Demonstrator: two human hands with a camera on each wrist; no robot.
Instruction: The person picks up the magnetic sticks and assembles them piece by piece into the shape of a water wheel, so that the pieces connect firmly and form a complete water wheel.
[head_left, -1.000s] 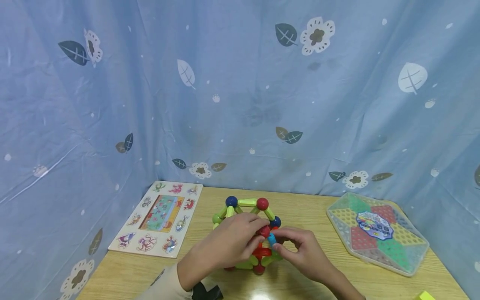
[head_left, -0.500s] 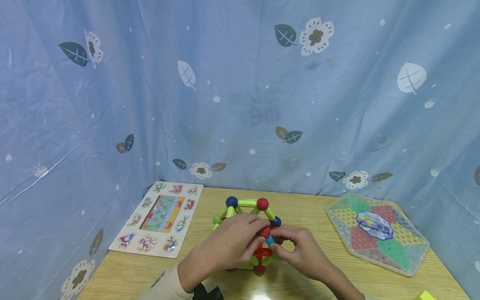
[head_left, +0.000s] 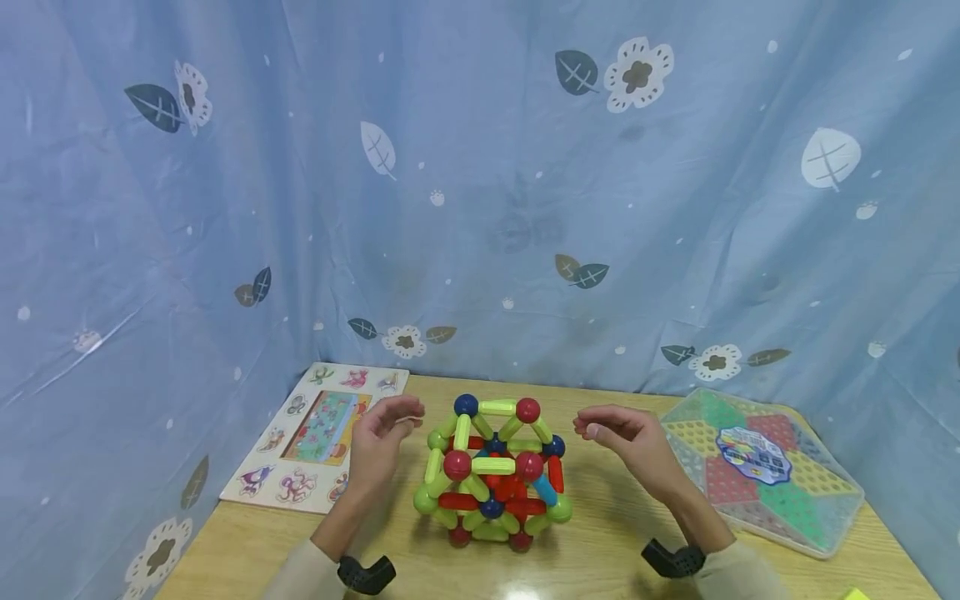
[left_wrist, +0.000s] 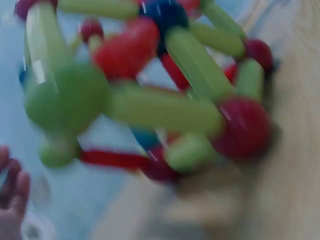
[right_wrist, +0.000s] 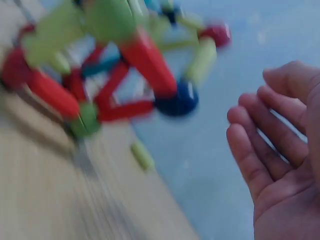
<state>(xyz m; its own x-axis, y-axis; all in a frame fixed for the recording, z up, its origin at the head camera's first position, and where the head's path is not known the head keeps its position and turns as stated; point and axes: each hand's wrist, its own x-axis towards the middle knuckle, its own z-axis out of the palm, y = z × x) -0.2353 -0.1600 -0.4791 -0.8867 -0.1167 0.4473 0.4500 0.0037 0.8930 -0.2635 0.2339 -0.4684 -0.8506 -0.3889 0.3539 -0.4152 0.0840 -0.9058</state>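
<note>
A cage-like structure of magnetic rods and balls [head_left: 492, 466] stands on the table in the head view, with yellow-green and red rods and red, blue and green balls. A light-blue rod [head_left: 545, 490] joins a red ball [head_left: 529, 467] to a green ball [head_left: 559, 509] at its front right. My left hand [head_left: 384, 442] is raised to the left of the structure, apart from it, fingers loosely bent. My right hand [head_left: 633, 442] is held off its right side, palm facing inward and holding nothing. In the right wrist view the fingers [right_wrist: 270, 135] are relaxed. The left wrist view is blurred.
A picture puzzle board [head_left: 360, 492] with sea animals lies at the back left. At the right is a hexagonal checkers board [head_left: 720, 492] under clear plastic. A yellow piece [head_left: 853, 594] shows at the bottom right edge. Behind hangs a blue curtain [head_left: 480, 208].
Both hands have let go of the structure and moved apart, left hand to the left, right hand to the right. The blue rod they were fingering now stays in the structure's front right.
</note>
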